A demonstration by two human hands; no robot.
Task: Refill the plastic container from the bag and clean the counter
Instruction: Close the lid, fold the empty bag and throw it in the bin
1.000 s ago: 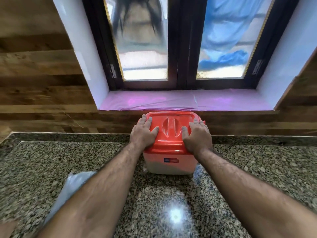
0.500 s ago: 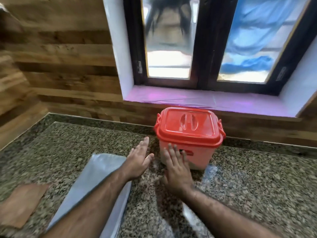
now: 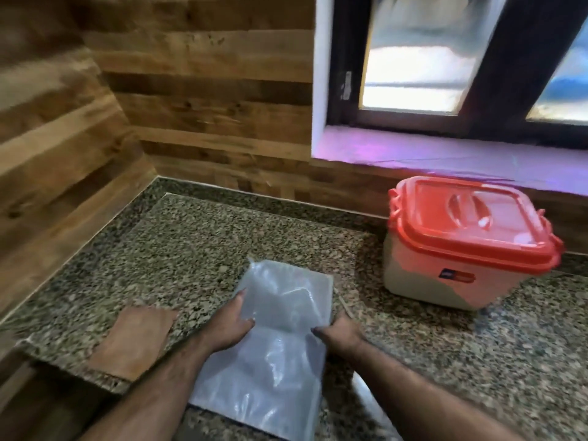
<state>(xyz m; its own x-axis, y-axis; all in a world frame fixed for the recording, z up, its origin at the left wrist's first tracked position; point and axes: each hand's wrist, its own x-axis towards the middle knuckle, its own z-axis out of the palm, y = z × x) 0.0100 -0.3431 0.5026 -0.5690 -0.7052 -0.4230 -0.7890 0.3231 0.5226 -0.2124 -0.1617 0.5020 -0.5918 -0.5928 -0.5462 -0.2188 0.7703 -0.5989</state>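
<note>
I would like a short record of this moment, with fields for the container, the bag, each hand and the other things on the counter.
container: plastic container, red lid on, below the window sill
bag: clear plastic bag, flat on the granite counter
left hand: left hand holds the bag's left edge
right hand: right hand grips the bag's right edge
other: brown flat piece left of the bag

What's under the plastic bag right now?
The plastic bag lies flat on the granite counter; both hands, left hand and right hand, are on it. Anything beneath it is hidden.
</note>
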